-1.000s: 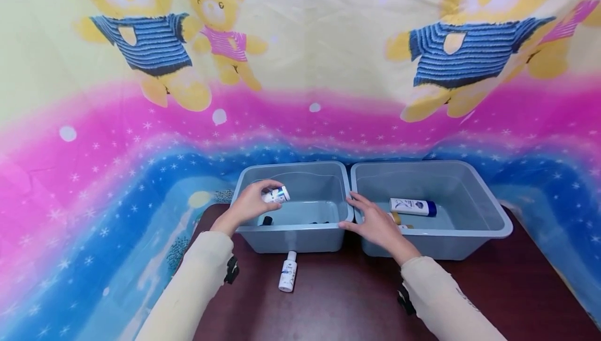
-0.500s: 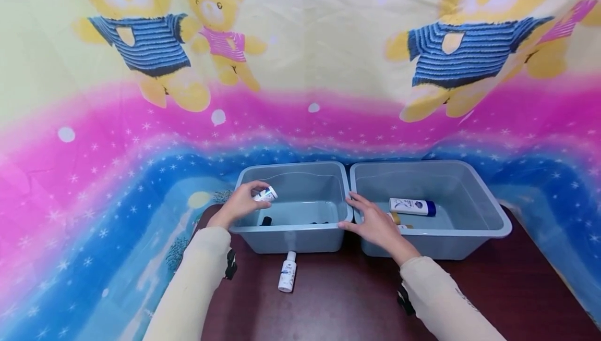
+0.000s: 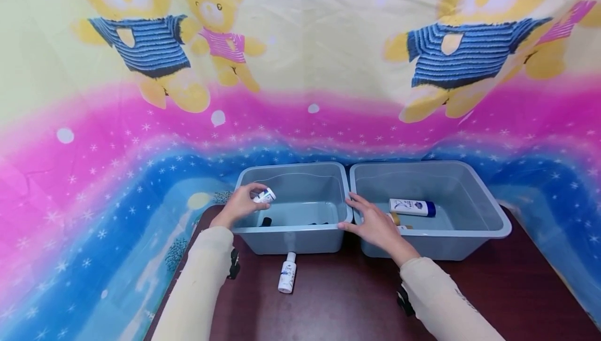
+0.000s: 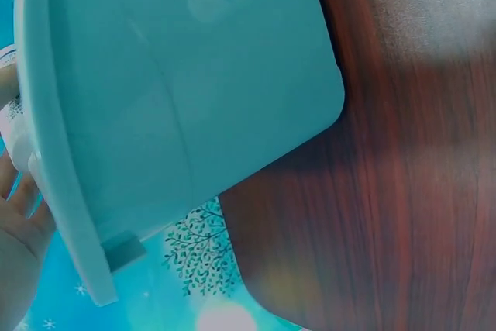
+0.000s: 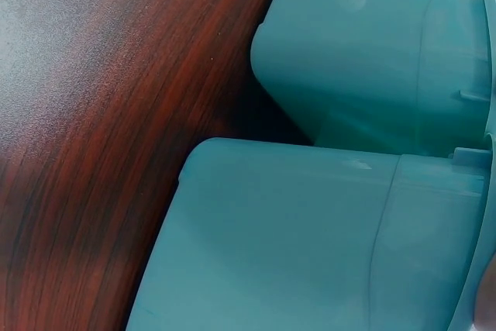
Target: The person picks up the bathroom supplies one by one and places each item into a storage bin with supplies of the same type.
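Observation:
Over the left grey bin [image 3: 307, 227], my left hand [image 3: 240, 204] grips a small white bottle with blue markings [image 3: 265, 195] between thumb and fingers, tilted. In the left wrist view only part of that hand [image 4: 17, 246] and the white bottle [image 4: 17, 137] show past the bin's rim. My right hand [image 3: 375, 222] rests where the two bins meet, thumb on the left bin's front corner and fingers extended along the adjoining rims. The right grey bin [image 3: 451, 233] contains a white tube with a dark blue cap [image 3: 412, 207].
A white bottle [image 3: 287, 273] lies on the dark wooden table [image 3: 338, 299] before the left bin. Black items [image 3: 266, 221] lie inside that bin. Gold-coloured parts [image 3: 396, 219] show in the right bin, partly behind my right hand. A printed bear cloth [image 3: 300, 70] hangs behind.
My left hand has moved slightly left with the small white bottle, which has tilted a little. My right hand stays on the rims.

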### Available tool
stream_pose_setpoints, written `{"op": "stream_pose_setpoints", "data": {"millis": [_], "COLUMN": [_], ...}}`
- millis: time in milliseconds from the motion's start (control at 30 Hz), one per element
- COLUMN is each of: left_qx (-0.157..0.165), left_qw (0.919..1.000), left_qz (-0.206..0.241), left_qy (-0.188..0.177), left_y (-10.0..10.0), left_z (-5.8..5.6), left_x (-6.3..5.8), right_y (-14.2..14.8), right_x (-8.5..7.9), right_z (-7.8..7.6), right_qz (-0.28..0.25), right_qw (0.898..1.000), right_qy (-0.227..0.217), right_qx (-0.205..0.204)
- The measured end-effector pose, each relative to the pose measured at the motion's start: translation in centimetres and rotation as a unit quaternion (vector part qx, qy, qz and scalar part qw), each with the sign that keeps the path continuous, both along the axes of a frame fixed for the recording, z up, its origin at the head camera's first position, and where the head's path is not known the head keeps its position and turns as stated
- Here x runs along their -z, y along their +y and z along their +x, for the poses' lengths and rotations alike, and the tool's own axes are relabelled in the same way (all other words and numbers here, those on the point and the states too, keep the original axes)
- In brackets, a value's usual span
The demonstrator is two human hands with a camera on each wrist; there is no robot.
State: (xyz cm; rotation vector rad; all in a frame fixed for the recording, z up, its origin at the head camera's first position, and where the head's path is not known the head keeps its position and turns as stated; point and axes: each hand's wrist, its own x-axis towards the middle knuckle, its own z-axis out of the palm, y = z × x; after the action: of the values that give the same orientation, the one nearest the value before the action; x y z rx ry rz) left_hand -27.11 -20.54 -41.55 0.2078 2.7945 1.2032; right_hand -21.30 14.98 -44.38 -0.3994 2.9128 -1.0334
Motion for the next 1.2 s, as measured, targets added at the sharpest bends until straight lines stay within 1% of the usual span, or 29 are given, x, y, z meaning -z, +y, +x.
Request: {"op": "stream_pose_setpoints", "data": {"millis": [233,433,567,700,933,1067,1200], "left_qx": [0.003,0.004,0.003,0.003,-0.003,-0.003,-0.008], "left_qw": [0.9999,0.9996,0.9995,0.9994,0.9999,1.0000,0.9999], "left_qz": [-0.005,-0.023,-0.029,-0.025,0.013,0.007,0.003], "left_qy": [-0.010,-0.015,-0.015,-0.022,-0.011,-0.001,0.013], "left_y": [0.1,0.2,0.4,0.7,0.0,-0.2,-0.2], "left_z": [0.1,0.3,0.4,0.5,0.3,0.4,0.6], "left_x": [1.1,2.2,2.5,2.3,2.1,2.0,1.5], "right_y": [0.1,0.1,0.1,0.2,0.1,0.1,0.1], "right_x": [0.0,0.0,0.0,0.0,-0.1,0.0,0.0], "right_z": [0.0,0.2,0.1,0.2,0.1,0.1,0.0], "right_qz": [0.000,0.005,0.006,0.007,0.007,0.004,0.008], "right_qw": [1.000,1.000,1.000,1.000,1.000,1.000,1.000], "right_qy": [0.000,0.002,0.005,0.009,0.005,0.000,0.000], "right_qx": [0.000,-0.002,-0.003,-0.004,-0.005,-0.005,-0.004]}}
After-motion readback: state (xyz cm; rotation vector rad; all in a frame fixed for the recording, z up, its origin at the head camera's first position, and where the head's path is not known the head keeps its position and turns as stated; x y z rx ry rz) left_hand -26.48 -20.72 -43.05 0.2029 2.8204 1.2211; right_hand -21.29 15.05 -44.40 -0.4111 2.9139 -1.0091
